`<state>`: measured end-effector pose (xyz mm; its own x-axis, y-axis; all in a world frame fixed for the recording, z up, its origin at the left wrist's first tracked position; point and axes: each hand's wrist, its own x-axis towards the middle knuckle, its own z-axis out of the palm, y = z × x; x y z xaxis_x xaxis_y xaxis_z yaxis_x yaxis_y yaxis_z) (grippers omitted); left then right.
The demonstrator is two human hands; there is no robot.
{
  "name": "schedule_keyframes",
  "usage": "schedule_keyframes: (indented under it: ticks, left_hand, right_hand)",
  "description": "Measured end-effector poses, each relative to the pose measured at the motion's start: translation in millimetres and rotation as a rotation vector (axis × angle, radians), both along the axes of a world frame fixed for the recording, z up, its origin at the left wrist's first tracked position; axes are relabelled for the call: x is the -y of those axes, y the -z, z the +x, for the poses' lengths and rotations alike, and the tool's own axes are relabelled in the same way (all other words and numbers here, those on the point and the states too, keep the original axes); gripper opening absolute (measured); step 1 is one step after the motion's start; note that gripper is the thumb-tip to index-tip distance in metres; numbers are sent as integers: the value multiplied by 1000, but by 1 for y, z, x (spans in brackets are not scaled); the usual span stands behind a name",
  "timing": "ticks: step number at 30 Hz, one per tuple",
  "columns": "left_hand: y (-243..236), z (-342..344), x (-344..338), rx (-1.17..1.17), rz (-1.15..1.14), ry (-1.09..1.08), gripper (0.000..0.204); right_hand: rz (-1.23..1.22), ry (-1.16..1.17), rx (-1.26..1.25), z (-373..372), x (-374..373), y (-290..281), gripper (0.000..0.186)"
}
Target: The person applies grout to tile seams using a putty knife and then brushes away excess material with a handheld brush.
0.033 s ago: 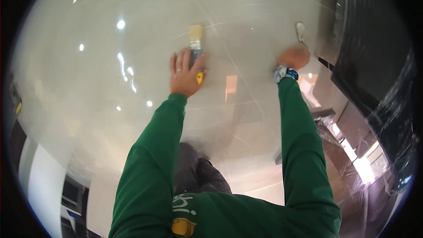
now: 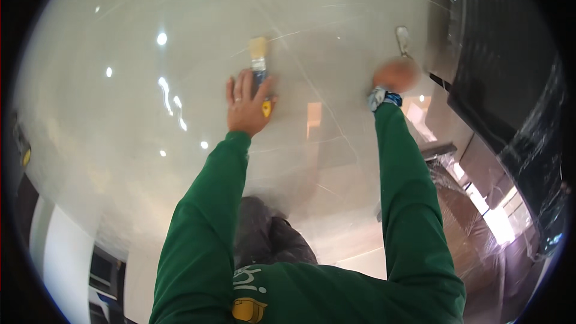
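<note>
My left hand (image 2: 247,105) holds a paintbrush (image 2: 258,51) with pale bristles, a metal band and a dark and yellow handle, against the glossy pale veined slab (image 2: 306,18). Its fingers lie over the handle, with the bristles pointing away from me. At the right of the slab, my right hand (image 2: 396,75) is closed round a small metal-bladed tool (image 2: 402,37), like a trowel. That hand is smeared by motion, and the tool's handle is hidden inside it. A patterned band circles my right wrist, at the end of a green sleeve.
A dark panel (image 2: 486,78) with crinkled clear plastic runs along the right. Below it are plastic-covered brown items (image 2: 456,216). A yellow-and-dark object (image 2: 25,155) lies at the far left rim, above dark openings and a white surface (image 2: 63,246) at lower left.
Both hands, with the brush and the metal tool, appear slightly further left in the picture. The brush also sits a little lower, and the surroundings have shifted slightly.
</note>
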<state>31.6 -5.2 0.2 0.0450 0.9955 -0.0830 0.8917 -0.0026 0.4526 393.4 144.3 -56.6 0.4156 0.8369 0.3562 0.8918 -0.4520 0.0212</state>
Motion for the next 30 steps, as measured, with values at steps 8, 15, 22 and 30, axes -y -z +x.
schedule_keyframes:
  ticks: [8,15,22,30]
  left_hand:
    - [2,2,-1,-66,33,62,54]
    - [6,4,0,-88,37,81,55]
    - [3,2,-1,-96,33,68,55]
    - [2,8,-8,-70,45,45,53]
  right_hand:
    - [13,-13,-129,-8,-3,-18,46]
    - [-9,17,-200,-9,-4,-23,45]
    - [-22,30,-193,-14,-5,-25,45]
    - [-13,29,-226,-4,-7,-23,46]
